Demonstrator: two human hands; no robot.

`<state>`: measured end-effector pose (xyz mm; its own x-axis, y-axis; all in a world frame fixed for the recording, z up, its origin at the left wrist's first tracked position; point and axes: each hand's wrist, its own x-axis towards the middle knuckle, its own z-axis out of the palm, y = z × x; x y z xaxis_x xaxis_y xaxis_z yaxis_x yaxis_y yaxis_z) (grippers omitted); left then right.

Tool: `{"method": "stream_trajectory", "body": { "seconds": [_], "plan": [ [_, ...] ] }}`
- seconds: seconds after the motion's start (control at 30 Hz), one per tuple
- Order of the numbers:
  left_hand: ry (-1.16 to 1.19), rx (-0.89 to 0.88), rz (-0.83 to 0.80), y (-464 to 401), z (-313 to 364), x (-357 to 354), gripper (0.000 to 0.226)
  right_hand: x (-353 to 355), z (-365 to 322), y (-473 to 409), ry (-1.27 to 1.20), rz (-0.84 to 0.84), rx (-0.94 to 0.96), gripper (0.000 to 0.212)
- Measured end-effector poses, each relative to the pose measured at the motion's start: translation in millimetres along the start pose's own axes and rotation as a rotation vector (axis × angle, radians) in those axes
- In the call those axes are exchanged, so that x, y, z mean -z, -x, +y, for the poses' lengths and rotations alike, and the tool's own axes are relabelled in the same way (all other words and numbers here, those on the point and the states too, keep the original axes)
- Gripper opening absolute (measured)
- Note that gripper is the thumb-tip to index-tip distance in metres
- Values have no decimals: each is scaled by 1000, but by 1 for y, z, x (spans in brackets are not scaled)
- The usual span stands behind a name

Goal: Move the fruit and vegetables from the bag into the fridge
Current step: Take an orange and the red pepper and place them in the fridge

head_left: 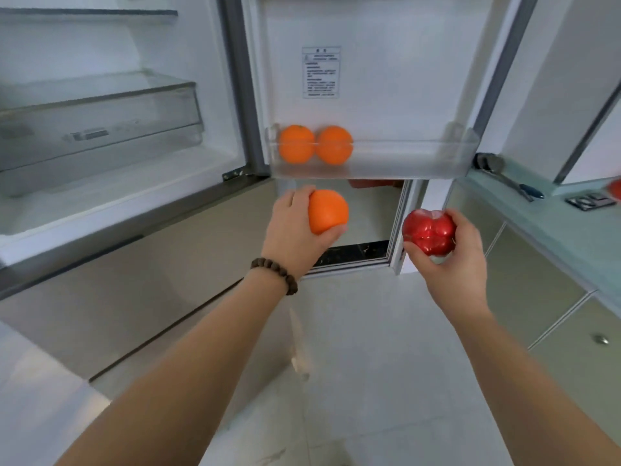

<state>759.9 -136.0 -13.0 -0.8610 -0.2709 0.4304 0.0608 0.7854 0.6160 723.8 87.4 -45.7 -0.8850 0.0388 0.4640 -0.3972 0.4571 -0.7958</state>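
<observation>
Our left hand [295, 230] holds an orange [327, 211], and our right hand [460, 253] holds a red pepper [428, 232]. Just past them is the door shelf [403, 163], with two oranges [316, 144] inside. We think the orange goes up beside those next.

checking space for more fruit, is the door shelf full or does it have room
Has room: the door shelf holds only two oranges at its left end.
</observation>
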Motion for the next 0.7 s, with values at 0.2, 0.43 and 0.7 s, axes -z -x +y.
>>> {"method": "stream_trajectory", "body": {
  "seconds": [0.2,0.43,0.7],
  "plan": [
    [8,-205,132,-123,46,-2,78,5,3,-82,-49,127,73,71],
    [-103,-340,-70,-231,58,-19,78,14,7,-143,-34,166,165,73],
    [-280,-387,-451,-280,45,-41,75,6,15,-161,-28,188,188,73]
  ]
}}
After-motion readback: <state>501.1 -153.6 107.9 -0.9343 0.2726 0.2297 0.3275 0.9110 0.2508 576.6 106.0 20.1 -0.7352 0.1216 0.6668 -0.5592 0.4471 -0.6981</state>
